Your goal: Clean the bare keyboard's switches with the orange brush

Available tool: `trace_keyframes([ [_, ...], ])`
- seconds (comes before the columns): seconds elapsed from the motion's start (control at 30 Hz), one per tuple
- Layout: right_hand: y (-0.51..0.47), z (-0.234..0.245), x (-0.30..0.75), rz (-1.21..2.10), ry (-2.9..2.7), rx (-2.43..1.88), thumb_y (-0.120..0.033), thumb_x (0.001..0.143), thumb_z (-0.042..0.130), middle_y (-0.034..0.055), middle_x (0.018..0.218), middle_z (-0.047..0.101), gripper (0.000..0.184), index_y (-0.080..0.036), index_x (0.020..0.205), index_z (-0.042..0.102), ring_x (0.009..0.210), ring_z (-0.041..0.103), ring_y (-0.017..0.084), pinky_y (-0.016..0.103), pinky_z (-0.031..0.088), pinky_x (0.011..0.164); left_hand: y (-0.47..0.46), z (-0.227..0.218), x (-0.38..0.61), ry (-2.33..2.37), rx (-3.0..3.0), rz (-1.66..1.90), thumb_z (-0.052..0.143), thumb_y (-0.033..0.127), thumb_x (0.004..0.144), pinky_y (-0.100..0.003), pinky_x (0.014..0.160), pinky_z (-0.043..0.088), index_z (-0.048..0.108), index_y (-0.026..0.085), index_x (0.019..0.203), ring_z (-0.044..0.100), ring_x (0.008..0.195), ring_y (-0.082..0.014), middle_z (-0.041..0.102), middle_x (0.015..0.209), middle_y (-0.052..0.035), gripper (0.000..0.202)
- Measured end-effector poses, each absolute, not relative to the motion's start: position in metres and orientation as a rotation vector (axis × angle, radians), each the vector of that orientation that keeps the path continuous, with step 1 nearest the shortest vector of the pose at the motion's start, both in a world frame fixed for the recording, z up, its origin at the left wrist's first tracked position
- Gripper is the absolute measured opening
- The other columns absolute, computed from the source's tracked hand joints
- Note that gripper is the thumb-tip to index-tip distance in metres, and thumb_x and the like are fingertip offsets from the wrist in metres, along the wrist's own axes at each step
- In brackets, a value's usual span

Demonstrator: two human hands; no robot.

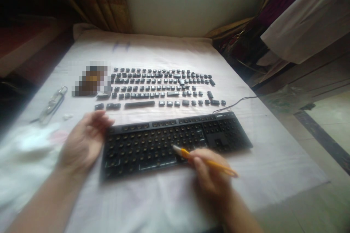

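Observation:
A black keyboard (175, 142) with its keycaps taken off lies on a white cloth (268, 145). My left hand (82, 142) grips the keyboard's left end, fingers curled over its top corner. My right hand (210, 174) pinches a yellow-handled brush (202, 160), whose pale tip rests on the keyboard's lower middle. Beyond the keyboard, several black keycaps (161, 87) lie set out in rows.
The keyboard's cable (237, 102) runs off to the right. A clear tool (53, 103) and a small white bit lie at the left, above crumpled white cloth (32, 142). A blurred-out brown object (91, 80) sits left of the keycaps. The table's right edge drops to the floor.

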State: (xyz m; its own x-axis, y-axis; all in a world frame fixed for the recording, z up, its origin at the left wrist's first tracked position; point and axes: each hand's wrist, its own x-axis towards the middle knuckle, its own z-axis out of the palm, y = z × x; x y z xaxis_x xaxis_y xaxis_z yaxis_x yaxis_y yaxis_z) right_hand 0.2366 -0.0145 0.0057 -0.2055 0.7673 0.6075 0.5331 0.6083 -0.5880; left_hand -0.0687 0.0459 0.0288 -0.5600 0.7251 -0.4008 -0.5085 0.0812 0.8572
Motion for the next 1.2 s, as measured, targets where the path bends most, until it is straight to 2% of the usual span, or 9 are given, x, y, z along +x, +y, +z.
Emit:
trace_keyframes([
  [0.37, -0.02, 0.001, 0.243, 0.374, -1.795, -1.069, -0.011, 0.095, 0.052, 0.001, 0.073, 0.073, 0.018, -0.022, 0.1, 0.066, 0.062, 0.071, 0.017, 0.029, 0.06, 0.058, 0.044, 0.027, -0.072, 1.395, 0.244, 1.652, 0.055, 0.019, 0.094, -0.019, 0.071, 0.059, 0.073, 0.015, 0.082, 0.067, 0.071, -0.0124, 0.067, 0.074, -0.0026, 0.022],
  [0.6, -0.018, 0.001, 0.24, 0.363, -1.844, -1.056, -0.009, 0.094, 0.055, 0.002, 0.078, 0.076, 0.02, -0.022, 0.104, 0.066, 0.062, 0.073, 0.017, 0.027, 0.059, 0.056, 0.045, 0.026, -0.072, 1.388, 0.236, 1.641, 0.056, 0.018, 0.093, -0.021, 0.072, 0.06, 0.073, 0.015, 0.083, 0.068, 0.072, -0.0131, 0.067, 0.075, -0.0024, 0.021],
  [0.77, -0.021, 0.007, 0.241, 0.443, -1.761, -1.067, -0.011, 0.095, 0.055, 0.0014, 0.081, 0.078, 0.021, -0.023, 0.107, 0.067, 0.068, 0.075, 0.016, 0.027, 0.062, 0.063, 0.045, 0.027, -0.071, 1.386, 0.229, 1.645, 0.054, 0.018, 0.094, -0.02, 0.071, 0.06, 0.073, 0.015, 0.081, 0.068, 0.07, -0.0127, 0.067, 0.073, -0.0023, 0.024],
  [1.2, -0.02, 0.009, 0.227, 0.222, -1.883, -1.039, -0.005, 0.091, 0.052, 0.0016, 0.074, 0.074, 0.022, -0.022, 0.1, 0.063, 0.057, 0.07, 0.017, 0.028, 0.058, 0.054, 0.044, 0.027, -0.068, 1.383, 0.247, 1.625, 0.054, 0.018, 0.094, -0.019, 0.07, 0.06, 0.074, 0.015, 0.081, 0.069, 0.069, -0.0125, 0.068, 0.073, -0.0023, 0.024],
])
